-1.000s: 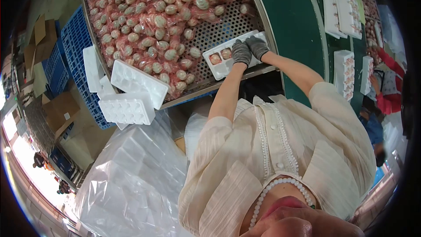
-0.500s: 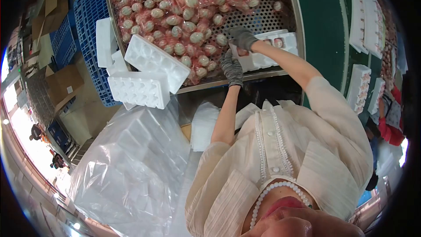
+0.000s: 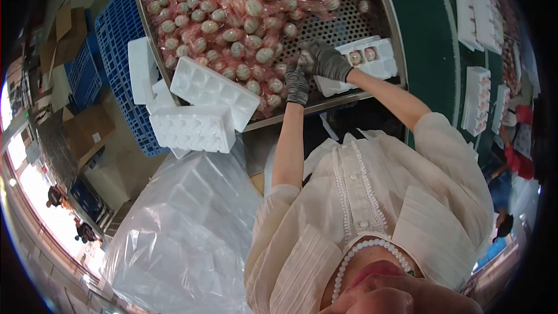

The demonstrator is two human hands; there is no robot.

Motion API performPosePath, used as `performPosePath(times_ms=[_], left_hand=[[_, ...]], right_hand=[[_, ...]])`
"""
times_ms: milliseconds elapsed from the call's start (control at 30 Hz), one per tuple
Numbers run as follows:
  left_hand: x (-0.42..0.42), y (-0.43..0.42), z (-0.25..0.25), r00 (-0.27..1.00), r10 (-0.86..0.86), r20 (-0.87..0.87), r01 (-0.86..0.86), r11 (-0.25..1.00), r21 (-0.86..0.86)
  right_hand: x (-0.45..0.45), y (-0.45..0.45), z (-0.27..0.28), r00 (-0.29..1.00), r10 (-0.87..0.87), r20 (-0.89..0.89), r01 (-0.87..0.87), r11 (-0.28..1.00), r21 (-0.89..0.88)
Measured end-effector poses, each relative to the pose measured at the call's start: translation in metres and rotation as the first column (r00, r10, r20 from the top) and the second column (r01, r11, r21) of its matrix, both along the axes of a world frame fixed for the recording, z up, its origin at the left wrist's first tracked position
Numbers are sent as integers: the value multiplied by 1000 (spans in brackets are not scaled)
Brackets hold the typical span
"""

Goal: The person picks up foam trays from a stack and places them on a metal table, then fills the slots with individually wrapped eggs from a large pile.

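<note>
The bare-wristed left hand in a grey knit glove (image 3: 297,84) and the right hand in a matching glove (image 3: 326,62) have changed station. A second ago both lay over the right part of the white moulded tray (image 3: 383,67); now they meet at its left end, beside the heap of striped, pale round pieces in clear and pinkish wrap (image 3: 251,25). In this report's judgement, handling has passed from the tray's pockets to the border between tray and heap.

Condition of the grip: the right fingers are bent, their tips close to a pale piece at the heap's edge; the left fingers point up against them. Whether either hand pinches that piece cannot be told, as the gloves overlap.

Location: the tray lies in the near right corner of the perforated metal bin (image 3: 332,27), its left part partly covered by the right hand. Two reddish-and-pale round pieces (image 3: 356,57) show in its pockets. A green belt (image 3: 426,52) runs along the bin's right side.
</note>
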State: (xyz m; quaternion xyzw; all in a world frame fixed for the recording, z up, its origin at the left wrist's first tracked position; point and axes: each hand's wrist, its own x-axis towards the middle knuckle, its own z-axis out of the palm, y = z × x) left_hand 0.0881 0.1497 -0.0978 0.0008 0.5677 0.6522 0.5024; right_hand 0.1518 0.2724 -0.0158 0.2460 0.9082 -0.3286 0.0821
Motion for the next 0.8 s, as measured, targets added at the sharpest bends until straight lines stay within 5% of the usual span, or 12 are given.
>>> performPosePath(times_ms=[67, 100, 133, 200, 267, 300, 433, 467, 533, 667, 700, 800], left_hand=[[5, 19, 44, 997, 62, 48, -59, 997, -46], [6, 21, 43, 997, 68, -29, -70, 993, -92], [6, 22, 44, 991, 72, -109, -87, 987, -137], [12, 29, 66, 1000, 4, -8, -5, 979, -205], [23, 37, 76, 907, -220, -358, 141, 962, -234], [27, 44, 77, 907, -224, -357, 153, 964, -218], [41, 54, 67, 885, -251, -393, 174, 960, -221], [46, 52, 63, 884, -255, -392, 176, 958, -225], [54, 46, 64, 763, -211, -612, 13, 950, -311], [56, 17, 38, 633, -230, -739, -23, 949, -315], [60, 15, 41, 870, -151, -470, -1, 952, -308], [79, 11, 56, 772, -326, -546, 175, 934, -310]], right_hand=[[22, 1, -10, 987, 2, -163, 30, 982, 189], [35, 8, -18, 920, -323, -219, 245, 915, -321], [47, 14, -33, 786, -608, -111, 335, 569, -751], [67, 18, -51, 780, -591, -205, 291, 633, -717], [77, 18, 14, 775, -520, 359, 466, 85, -881], [83, 16, 9, 732, -588, 345, 460, 54, -886], [111, 9, -18, 830, -557, 18, 316, 445, -838], [115, 4, -21, 829, -559, 20, 317, 440, -840], [113, -8, -14, 788, -587, -183, 406, 720, -562], [117, -11, 2, 816, -545, -192, 444, 804, -396], [118, -16, 9, 820, -542, -185, 440, 803, -402], [116, -27, 15, 869, -421, -260, 336, 887, -316]])
